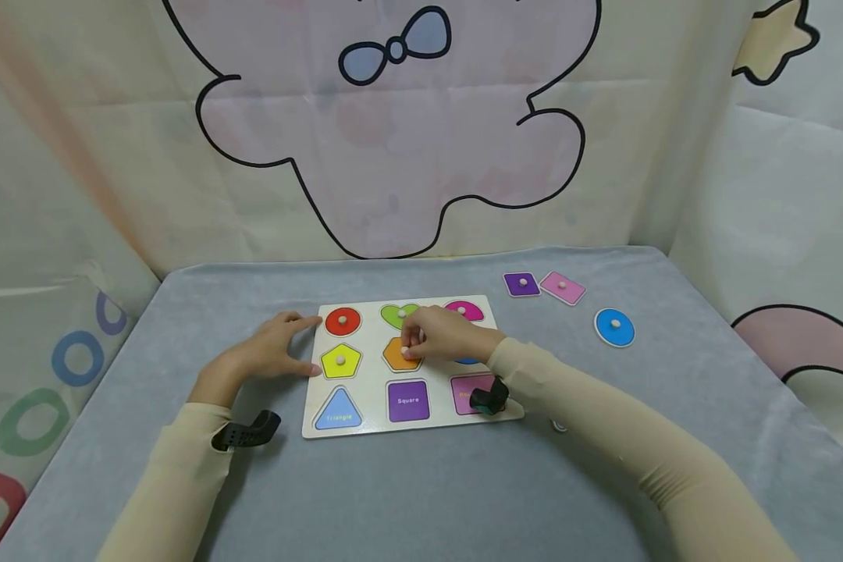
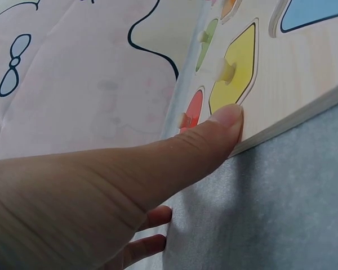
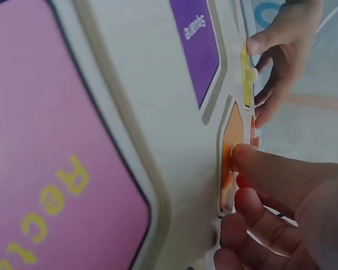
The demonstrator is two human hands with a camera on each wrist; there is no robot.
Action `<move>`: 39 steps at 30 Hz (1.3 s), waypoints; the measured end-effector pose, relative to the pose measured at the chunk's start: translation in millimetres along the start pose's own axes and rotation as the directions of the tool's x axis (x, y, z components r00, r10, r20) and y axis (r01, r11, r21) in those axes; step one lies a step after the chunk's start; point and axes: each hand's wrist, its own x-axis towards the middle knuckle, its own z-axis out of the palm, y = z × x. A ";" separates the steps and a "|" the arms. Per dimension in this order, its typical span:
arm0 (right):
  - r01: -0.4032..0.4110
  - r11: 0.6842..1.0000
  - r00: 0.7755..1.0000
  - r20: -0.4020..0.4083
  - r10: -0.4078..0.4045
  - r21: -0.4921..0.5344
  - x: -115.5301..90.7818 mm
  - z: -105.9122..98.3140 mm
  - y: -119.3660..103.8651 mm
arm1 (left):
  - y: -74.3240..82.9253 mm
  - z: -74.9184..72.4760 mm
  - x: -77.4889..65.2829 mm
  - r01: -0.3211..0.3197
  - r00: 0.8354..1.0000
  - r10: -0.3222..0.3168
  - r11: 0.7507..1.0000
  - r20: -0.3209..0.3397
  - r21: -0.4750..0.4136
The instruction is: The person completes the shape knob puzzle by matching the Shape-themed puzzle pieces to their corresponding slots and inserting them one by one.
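Observation:
A pale wooden shape-puzzle board [image 1: 372, 390] lies on the cloth. My right hand [image 1: 446, 334] pinches the knob of the orange hexagon piece [image 3: 232, 135], which sits in or on its slot at the board's middle. The thumb and index finger of my left hand [image 1: 270, 347] touch the board's left edge, the thumb beside the yellow pentagon piece [image 2: 243, 62]. Knobbed pieces, a red circle [image 1: 351, 328], a green heart [image 1: 389, 314] and a pink piece [image 1: 474, 311], sit along the far row. The near row shows a printed blue triangle [image 1: 338, 410], purple square [image 1: 408, 390] and pink rectangle [image 3: 34, 140].
Right of the board lie a purple square piece [image 1: 516, 288], a pink rectangle piece [image 1: 567, 293] and a blue round piece [image 1: 616, 334]. A small pale thing [image 1: 558, 426] shows beside my right sleeve, partly hidden. Grey-blue cloth [image 1: 365, 499] covers the table; printed curtains hang around it.

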 end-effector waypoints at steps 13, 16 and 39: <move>0.020 1.000 1.000 0.005 -0.020 0.001 1.4 0.6 -1.5 | 0.6 -4.1 -4.3 0.020 1.000 -0.020 1.000 0.010 -0.015; 0.016 1.000 1.000 0.017 -0.016 0.012 1.5 0.2 -2.3 | 0.7 -3.9 -3.7 0.025 1.000 -0.025 1.000 0.012 -0.019; 0.053 0.996 0.997 0.059 -0.049 -0.067 0.4 -0.9 -4.4 | 3.3 -3.3 -3.8 -0.003 1.000 0.003 1.000 0.003 -0.006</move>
